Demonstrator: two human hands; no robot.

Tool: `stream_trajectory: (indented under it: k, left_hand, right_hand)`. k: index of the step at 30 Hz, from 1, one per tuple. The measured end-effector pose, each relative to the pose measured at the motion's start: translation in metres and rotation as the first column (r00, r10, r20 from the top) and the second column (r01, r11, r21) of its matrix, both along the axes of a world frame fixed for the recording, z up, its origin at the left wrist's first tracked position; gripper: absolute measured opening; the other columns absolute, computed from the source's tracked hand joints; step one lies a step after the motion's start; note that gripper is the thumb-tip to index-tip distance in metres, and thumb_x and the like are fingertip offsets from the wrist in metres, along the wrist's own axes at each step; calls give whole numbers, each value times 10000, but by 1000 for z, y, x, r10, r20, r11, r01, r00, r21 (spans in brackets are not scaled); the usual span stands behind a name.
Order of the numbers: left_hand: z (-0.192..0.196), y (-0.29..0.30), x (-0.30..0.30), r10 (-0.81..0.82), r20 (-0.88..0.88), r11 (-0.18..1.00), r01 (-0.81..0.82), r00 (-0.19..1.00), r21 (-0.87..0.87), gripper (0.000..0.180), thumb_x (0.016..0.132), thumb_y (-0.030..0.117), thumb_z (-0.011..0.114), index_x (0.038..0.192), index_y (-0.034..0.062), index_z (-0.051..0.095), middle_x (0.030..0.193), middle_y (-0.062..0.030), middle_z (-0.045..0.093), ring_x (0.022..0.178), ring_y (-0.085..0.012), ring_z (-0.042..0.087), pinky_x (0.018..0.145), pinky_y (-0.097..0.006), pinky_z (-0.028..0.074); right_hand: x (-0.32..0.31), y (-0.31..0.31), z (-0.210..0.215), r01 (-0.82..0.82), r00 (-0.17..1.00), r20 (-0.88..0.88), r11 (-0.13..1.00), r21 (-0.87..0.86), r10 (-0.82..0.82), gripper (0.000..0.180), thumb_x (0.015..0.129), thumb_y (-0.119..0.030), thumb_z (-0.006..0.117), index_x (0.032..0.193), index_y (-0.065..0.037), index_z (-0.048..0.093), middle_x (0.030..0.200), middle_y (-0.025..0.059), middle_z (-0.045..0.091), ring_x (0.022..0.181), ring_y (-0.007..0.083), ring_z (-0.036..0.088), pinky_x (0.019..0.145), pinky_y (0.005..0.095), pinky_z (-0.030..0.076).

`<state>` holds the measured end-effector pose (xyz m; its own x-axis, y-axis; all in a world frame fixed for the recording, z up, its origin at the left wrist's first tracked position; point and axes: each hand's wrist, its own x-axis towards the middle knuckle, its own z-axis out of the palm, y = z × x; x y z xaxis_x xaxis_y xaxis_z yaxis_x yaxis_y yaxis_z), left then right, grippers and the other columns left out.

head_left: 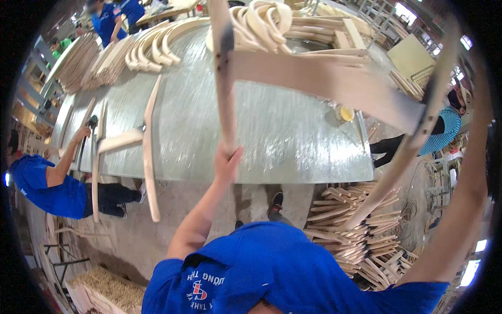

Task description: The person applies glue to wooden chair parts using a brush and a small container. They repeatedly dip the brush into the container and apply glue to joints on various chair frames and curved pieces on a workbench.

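We have a pale wooden frame (319, 86) raised above the desk: two long posts joined by a broad crosspiece, with dark patches at the joints. Our left hand (228, 163) is wrapped tightly around the lower end of its left post, so most of the frame stretches forward and to the right of that hand. Our right arm (460, 209) reaches up along the right rim, its hand not visible; we cannot tell what it grasps.

Beneath us the desk (183, 125) has a glossy grey-green covering. It carries curved wooden pieces (151, 48) at the far side, a yellow-topped container (345, 113) toward the right, and a second frame (123, 140) at the left end, overhanging the near edge beside a blue-shirted co-worker (52, 183). On the floor (282, 209), to our right, wooden parts (361, 225) are heaped; a person in a striped shirt (444, 128) stands beyond.
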<state>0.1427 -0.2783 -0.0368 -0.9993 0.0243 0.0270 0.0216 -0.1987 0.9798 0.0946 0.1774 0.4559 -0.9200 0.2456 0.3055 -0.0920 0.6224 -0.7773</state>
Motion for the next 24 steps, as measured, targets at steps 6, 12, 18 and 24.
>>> stream_trajectory:
  k: [6,12,18,24]
  left_hand:
    - [-9,-7,92,266,398,914,-98,878,-394,296,779,136,672,996,29,501,672,-3,507,500,-72,455,425,-228,372]
    - [-17,-22,128,431,434,839,-174,791,-516,258,739,95,654,920,19,486,630,-39,519,408,-118,466,352,-261,371]
    - [-11,2,95,484,431,770,-137,761,-623,287,713,102,667,919,16,486,581,-66,511,415,-135,515,352,-264,403]
    - [4,17,76,574,80,287,-109,815,-952,378,724,232,689,962,8,500,727,-139,583,696,-295,613,617,-409,485]
  right_hand:
    - [-136,41,-179,-241,945,168,943,-229,282,377,868,-310,473,1123,-41,545,1013,89,591,870,206,577,750,333,472]
    - [-230,14,-374,-37,985,142,915,-401,102,304,851,-208,553,1095,-26,567,840,69,590,699,149,586,537,340,536]
    - [-303,198,-367,470,768,-117,677,-567,-630,337,745,-231,650,933,44,594,858,140,608,773,250,567,720,365,448]
    - [-358,239,-373,245,845,64,277,-929,-531,290,746,-234,662,834,38,616,725,106,609,570,194,569,488,344,450]
